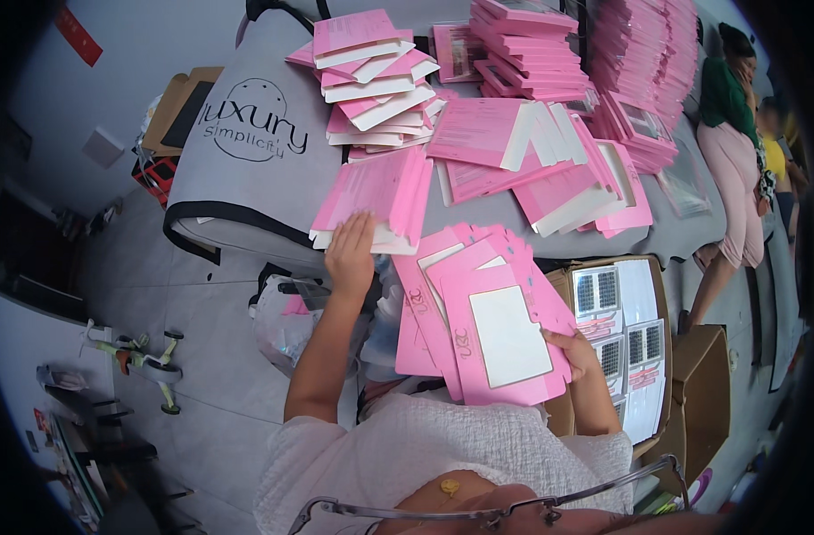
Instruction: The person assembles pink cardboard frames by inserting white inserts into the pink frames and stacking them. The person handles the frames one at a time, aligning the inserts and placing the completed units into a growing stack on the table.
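Note:
My left hand [351,248] lies with its fingers stretched over the front edge of a few flat pink cardboard boxes [364,192], which rest at the edge of a grey sofa; its thumb is hidden. On the right, my right hand [578,354] is closed on the side of a flat pink box with a pale window [512,334], thumb on top. Several more pink boxes [422,308] fan out behind and to the left of it, above my lap. What supports this fan from below is hidden.
On the grey sofa [233,192] stand stacks of pink boxes [376,80], taller ones at the back right. A carton [658,392] of packaged items with dark grids stands at my right beside an open carton [706,392]. Plastic bags [282,330] lie left; people [732,152] are far right.

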Demonstrator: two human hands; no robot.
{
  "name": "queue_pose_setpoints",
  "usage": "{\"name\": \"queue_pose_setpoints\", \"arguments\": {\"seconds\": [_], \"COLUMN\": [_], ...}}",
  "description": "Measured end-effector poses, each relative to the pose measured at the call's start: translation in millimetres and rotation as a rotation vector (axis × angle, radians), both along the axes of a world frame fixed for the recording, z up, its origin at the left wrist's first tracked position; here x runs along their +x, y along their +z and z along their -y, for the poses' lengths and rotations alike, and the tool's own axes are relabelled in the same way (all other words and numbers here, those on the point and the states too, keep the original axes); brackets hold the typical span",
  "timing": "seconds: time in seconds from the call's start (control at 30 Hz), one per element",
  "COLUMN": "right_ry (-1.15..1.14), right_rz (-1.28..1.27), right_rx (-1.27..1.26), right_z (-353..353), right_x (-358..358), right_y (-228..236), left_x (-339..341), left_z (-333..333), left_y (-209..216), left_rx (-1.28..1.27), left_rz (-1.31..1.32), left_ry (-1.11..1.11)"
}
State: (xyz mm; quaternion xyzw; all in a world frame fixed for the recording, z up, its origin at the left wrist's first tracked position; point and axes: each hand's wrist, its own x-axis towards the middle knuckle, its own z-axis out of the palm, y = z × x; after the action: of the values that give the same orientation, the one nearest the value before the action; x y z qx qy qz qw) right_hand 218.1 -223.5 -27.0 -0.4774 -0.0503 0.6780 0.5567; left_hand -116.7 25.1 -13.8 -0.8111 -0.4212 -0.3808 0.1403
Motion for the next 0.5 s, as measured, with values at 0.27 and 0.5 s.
{"name": "queue_pose_setpoints", "arguments": {"seconds": [0.27,0.5], "right_ry": [-0.152,-0.351], "right_rz": [0.070,0.220], "right_rx": [0.045,0.118], "right_z": [48,90], "right_x": [0,8], "right_y": [0,-8], "left_x": [4,22], "left_z": [29,34], "left_y": [-45,-54], "left_rx": [-0.250,-0.275], "left_rz": [-0.122,-0.026], "left_ry": [-0.173,-0.107]}}
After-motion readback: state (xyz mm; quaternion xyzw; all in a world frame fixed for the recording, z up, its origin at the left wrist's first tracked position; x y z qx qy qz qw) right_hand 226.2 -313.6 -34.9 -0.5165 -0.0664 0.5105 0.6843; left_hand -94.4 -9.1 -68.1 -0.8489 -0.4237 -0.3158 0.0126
